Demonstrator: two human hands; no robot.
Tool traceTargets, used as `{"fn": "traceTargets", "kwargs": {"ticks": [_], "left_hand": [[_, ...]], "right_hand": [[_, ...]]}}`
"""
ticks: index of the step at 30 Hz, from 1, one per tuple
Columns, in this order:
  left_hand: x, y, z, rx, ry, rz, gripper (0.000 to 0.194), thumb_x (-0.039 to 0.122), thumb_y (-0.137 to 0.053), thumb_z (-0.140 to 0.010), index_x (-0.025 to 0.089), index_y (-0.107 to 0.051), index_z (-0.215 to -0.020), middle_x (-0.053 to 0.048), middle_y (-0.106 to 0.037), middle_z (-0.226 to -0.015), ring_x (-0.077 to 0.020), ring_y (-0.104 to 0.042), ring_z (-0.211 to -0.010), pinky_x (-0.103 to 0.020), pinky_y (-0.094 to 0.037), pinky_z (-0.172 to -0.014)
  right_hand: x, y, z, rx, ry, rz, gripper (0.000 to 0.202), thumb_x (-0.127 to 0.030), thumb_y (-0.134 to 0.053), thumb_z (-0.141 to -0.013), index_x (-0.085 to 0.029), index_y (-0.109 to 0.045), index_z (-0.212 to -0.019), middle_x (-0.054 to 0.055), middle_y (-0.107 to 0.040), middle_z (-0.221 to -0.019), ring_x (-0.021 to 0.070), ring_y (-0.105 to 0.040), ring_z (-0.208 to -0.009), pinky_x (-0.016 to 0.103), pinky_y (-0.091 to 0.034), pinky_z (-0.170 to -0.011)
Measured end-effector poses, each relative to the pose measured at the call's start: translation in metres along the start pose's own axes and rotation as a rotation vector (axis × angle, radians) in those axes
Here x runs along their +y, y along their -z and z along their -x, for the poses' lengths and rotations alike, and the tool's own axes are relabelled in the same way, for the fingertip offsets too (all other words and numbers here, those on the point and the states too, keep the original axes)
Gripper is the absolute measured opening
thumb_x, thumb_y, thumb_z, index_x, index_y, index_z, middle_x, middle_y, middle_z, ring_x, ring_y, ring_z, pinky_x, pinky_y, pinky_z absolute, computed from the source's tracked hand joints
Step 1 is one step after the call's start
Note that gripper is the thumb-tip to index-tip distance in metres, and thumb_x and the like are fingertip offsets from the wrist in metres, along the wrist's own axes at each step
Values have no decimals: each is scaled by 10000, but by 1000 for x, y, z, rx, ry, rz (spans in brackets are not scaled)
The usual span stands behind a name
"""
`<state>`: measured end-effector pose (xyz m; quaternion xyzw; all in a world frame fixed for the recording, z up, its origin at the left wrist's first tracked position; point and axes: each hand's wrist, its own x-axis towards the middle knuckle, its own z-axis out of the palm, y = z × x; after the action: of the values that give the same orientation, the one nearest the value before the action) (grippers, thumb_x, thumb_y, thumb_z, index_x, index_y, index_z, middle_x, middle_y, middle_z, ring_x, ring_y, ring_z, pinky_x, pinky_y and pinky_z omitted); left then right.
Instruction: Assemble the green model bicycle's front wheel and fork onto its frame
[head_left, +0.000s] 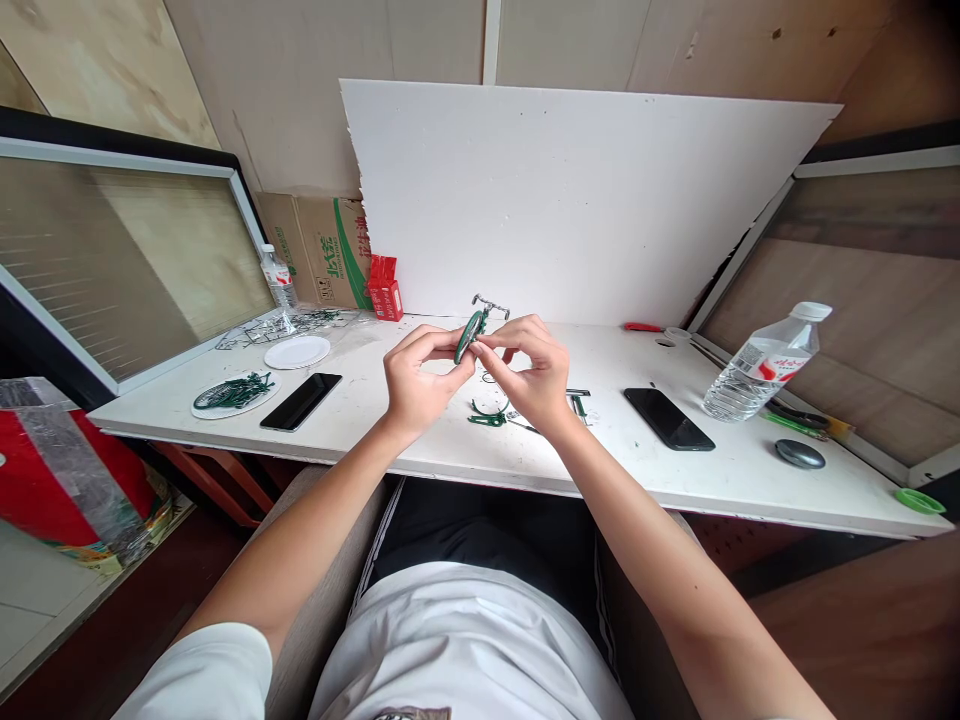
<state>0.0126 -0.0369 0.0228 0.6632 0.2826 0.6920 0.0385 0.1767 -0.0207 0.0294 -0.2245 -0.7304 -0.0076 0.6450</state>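
Note:
Above the middle of the table, both hands hold a small model bicycle with a green wheel (469,338) and thin handlebars at its top. My left hand (424,378) pinches the wheel from the left, between thumb and fingers. From the right, my right hand (531,368) has its fingertips closed on the lower part of the same model, beside the wheel; the exact spot is partly hidden by the fingers. Below the hands, green and dark plastic parts (489,418) lie on the white table (450,455).
On the left are a plate of green parts (202,408), another white plate (298,352), a phone (301,401) and a bottle (279,280). A second phone (669,418), a large bottle (765,368) and a dark oval object (800,454) are on the right. A white board (570,200) stands behind.

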Motion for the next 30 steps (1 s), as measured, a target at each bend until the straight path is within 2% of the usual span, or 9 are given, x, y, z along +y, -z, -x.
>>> {"fn": "traceTargets", "kwargs": {"ticks": [9,17,21,30], "left_hand": [[0,0,1,19,-54,-79,181,318,-811,-871,197,-808,-1005,-37,-761,-920,-148,-743,-818,-274,-669,-767],[0,-2,2,-3,-56,-44,170,291,-801,-871,189,-806,-1007,-37,-761,-930,-141,-736,-805,-274,-668,-771],[1,0,1,-3,-65,-79,159,279,-788,-874,196,-808,-1009,-34,-761,-925,-146,-734,-808,-281,-667,-765],[7,13,-8,5,-162,-144,201,275,-813,-862,234,-821,-1058,-29,-770,-942,-155,-729,-809,-304,-655,-787]], "right_hand": [[0,0,0,-2,47,69,194,-422,-736,-975,-269,-740,-856,43,-726,-790,218,-653,-795,406,-559,-644],[13,5,2,-38,176,174,94,-357,-733,-980,-297,-731,-907,39,-696,-837,235,-625,-835,459,-554,-781],[11,6,1,-62,147,170,87,-370,-754,-968,-298,-729,-925,44,-687,-850,240,-628,-852,456,-553,-779],[-16,0,-2,11,17,20,91,-370,-747,-976,-281,-764,-959,44,-735,-834,222,-668,-828,397,-585,-632]]}}
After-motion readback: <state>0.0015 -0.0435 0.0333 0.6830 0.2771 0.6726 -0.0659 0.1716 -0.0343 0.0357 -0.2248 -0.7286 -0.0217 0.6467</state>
